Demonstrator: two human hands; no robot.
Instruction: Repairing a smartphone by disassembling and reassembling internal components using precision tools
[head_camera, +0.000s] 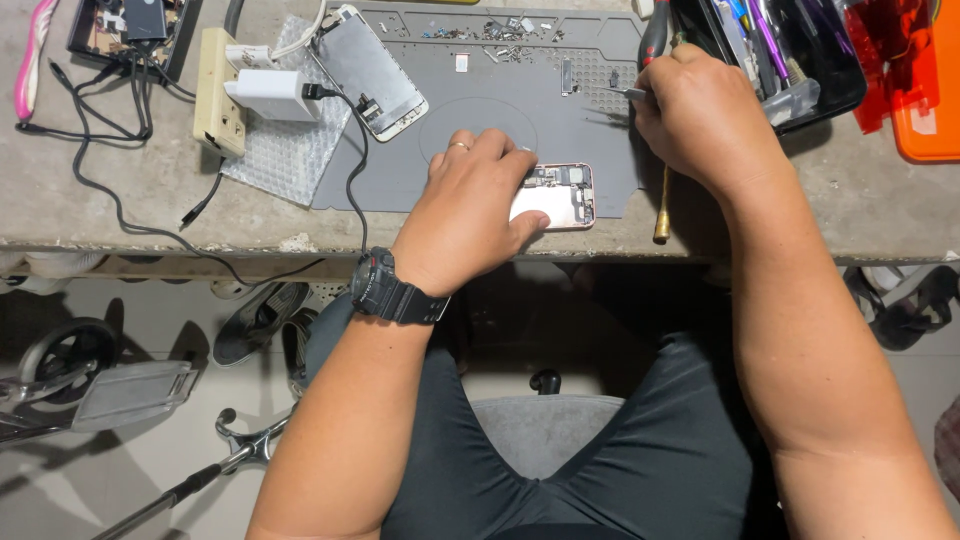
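Note:
An opened phone body (563, 195) with a pink frame and bare circuitry lies on a grey work mat (400, 170) near the table's front edge. My left hand (470, 205), wearing a ring and a black wristwatch, presses down on the phone's left part and holds it still. My right hand (700, 115) is farther back and to the right, closed around thin metal tweezers (632, 93) whose tips point left over the mat. A detached phone screen (372, 72) rests at the mat's back left.
A beige power strip (220, 95) with a white charger (272, 93) and black cables sits at left on bubble wrap. Small screws and parts (500, 35) lie at the mat's back. A black tool tray (770, 50) and orange box (925, 90) stand at right. A brass-handled tool (662, 215) lies by the mat.

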